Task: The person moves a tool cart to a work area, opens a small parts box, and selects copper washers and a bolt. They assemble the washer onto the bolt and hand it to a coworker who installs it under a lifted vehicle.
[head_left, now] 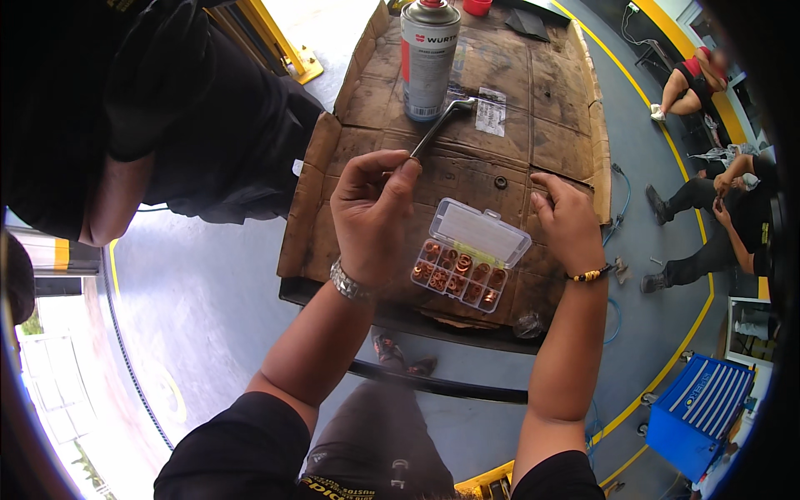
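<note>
My left hand [375,208] is closed, thumb and fingers pinched at the near end of a slim dark metal rod [437,133]. The rod's bent silver end points away, beside a spray can [428,71]. My right hand [570,221] hovers over the cardboard, its index finger stretched out and thumb apart, with nothing visible in it. Between my hands sits a clear plastic compartment box [497,232], its lid raised. Copper washers [463,264] of several sizes fill its compartments. A small dark ring [500,182] lies beyond the box.
Stained cardboard [533,83] with upturned edges covers the work surface. It bears a white label [491,112], a red cap [477,7] and a clear crumpled bag [528,325]. A person in dark clothing [217,125] stands left. Two people sit right, near a blue tool cabinet [696,412].
</note>
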A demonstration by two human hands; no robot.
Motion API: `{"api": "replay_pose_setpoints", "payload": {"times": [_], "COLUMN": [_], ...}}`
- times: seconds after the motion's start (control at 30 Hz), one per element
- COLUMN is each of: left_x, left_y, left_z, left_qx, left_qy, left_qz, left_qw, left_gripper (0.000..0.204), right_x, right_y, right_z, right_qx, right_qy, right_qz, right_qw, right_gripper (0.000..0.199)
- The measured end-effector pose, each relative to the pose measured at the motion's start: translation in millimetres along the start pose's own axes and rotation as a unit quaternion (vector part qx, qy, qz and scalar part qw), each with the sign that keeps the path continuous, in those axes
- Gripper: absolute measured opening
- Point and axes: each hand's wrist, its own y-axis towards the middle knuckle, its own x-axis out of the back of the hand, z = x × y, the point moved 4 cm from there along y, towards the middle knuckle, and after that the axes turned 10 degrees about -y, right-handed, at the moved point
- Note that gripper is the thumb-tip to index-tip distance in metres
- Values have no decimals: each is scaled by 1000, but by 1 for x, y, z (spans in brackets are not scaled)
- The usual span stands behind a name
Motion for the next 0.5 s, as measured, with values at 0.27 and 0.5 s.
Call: {"api": "replay_pose_setpoints", "payload": {"times": [0.27, 0.5], "left_x": [12, -6], "left_y": [2, -4], "left_z": [0, 10], "left_qx": [2, -68], "left_qy": [44, 125], "left_qz": [4, 49], "left_qw": [999, 989], "left_gripper": [18, 17], "right_x": [-9, -33], "right_y": [4, 7], "right_z": [6, -16], "right_qx": [-10, 44], "right_qy": [3, -22], "right_qz": [11, -36], "right_qw": [1000, 998], "right_gripper": [28, 35]}}
